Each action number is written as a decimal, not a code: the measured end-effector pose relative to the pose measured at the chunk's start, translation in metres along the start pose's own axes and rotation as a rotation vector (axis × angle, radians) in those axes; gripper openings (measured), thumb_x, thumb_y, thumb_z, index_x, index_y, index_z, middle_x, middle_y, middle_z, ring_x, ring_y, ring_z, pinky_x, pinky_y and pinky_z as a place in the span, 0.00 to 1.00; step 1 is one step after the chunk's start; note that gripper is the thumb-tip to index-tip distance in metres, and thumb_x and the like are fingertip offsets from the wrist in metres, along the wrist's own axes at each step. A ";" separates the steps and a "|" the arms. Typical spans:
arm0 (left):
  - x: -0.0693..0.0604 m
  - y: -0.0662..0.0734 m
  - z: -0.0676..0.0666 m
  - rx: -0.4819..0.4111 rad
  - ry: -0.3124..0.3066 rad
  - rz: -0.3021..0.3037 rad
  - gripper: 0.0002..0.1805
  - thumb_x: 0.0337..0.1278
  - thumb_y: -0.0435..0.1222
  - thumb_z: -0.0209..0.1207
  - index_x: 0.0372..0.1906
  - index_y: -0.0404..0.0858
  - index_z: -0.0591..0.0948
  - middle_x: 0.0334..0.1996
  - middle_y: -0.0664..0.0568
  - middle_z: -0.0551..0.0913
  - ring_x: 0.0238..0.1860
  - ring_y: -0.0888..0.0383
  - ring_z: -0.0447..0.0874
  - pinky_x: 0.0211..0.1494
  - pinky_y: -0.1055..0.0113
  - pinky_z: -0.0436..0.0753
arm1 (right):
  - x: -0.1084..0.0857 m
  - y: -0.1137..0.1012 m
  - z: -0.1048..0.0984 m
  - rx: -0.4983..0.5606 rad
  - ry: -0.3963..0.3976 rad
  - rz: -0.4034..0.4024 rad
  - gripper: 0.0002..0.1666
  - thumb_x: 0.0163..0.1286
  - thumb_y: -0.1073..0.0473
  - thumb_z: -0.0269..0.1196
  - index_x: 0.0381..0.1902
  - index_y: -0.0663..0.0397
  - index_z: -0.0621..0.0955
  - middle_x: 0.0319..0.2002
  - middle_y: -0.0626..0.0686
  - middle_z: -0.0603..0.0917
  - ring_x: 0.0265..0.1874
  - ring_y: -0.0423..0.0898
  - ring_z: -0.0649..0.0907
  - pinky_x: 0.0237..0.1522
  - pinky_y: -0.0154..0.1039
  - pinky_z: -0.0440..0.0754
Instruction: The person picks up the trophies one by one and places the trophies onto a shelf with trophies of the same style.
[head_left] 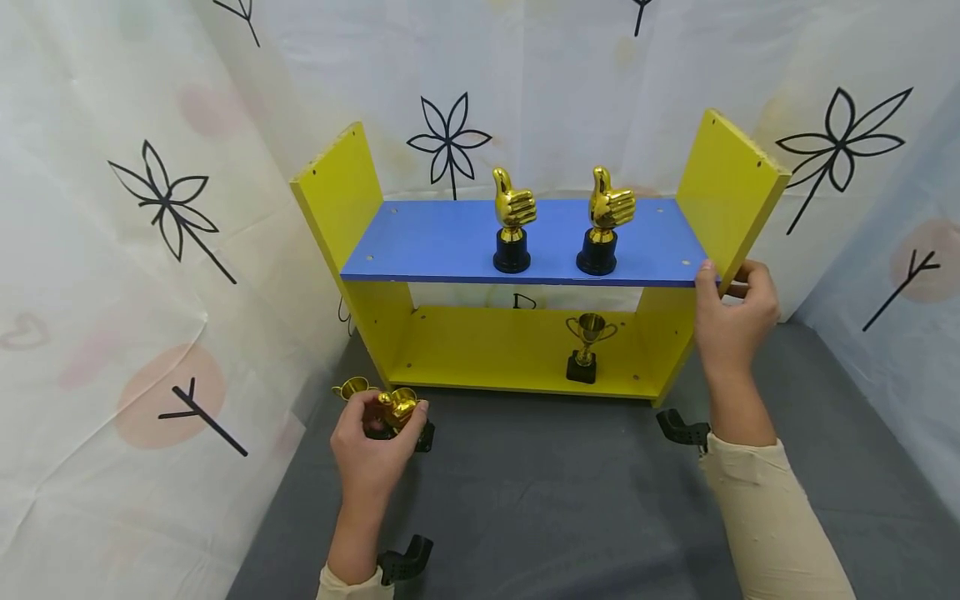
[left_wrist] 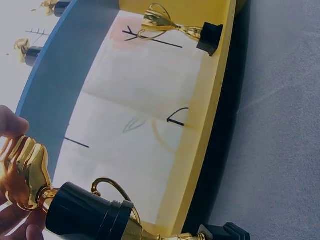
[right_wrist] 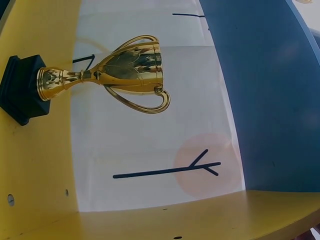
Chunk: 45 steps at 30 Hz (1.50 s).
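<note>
My left hand (head_left: 372, 454) holds a gold thumbs-up trophy (left_wrist: 80, 212) by its gold top, black round base hanging free. Just behind it stands a gold cup trophy (head_left: 406, 397), partly hidden; a second gold cup (head_left: 352, 387) shows further left, its lower part covered by the hand. My right hand (head_left: 737, 321) grips the front edge of the yellow right side panel, thumb at the end of the blue shelf board (head_left: 442, 237). Two thumbs-up trophies (head_left: 513, 218) stand on that board. One cup trophy (right_wrist: 127, 70) stands on the yellow lower board (head_left: 487, 346), right of centre.
The yellow left side panel (head_left: 337, 200) rises above the blue board. Grey cloth (head_left: 540, 483) covers the surface in front of the shelf unit. White patterned fabric (head_left: 570, 83) hangs behind and at both sides. A black wrist mount (head_left: 682, 429) sticks out from the right wrist.
</note>
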<state>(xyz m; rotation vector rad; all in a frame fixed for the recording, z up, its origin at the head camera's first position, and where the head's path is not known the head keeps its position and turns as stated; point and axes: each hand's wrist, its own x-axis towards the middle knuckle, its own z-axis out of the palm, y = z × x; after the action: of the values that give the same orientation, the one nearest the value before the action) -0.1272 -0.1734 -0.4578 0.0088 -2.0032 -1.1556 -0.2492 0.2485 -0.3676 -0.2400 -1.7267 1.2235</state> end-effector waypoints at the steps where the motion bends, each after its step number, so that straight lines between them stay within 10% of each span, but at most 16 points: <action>1: 0.000 0.001 0.000 -0.001 -0.001 0.001 0.25 0.42 0.40 0.85 0.44 0.37 0.85 0.33 0.50 0.84 0.29 0.53 0.76 0.32 0.66 0.76 | 0.000 0.000 0.000 0.001 0.001 0.001 0.24 0.69 0.43 0.68 0.49 0.58 0.88 0.35 0.27 0.77 0.32 0.30 0.76 0.37 0.28 0.71; 45: 0.014 0.022 0.015 -0.088 -0.051 0.080 0.25 0.41 0.36 0.84 0.45 0.36 0.85 0.35 0.48 0.85 0.29 0.49 0.77 0.34 0.69 0.75 | -0.007 -0.026 0.000 0.009 0.025 -0.002 0.22 0.69 0.54 0.66 0.49 0.71 0.85 0.33 0.28 0.75 0.30 0.28 0.73 0.36 0.24 0.68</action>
<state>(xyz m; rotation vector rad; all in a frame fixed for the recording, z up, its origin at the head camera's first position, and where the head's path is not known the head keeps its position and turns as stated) -0.1381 -0.1554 -0.4371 -0.1452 -1.9765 -1.2022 -0.2365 0.2316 -0.3514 -0.2475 -1.6986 1.2220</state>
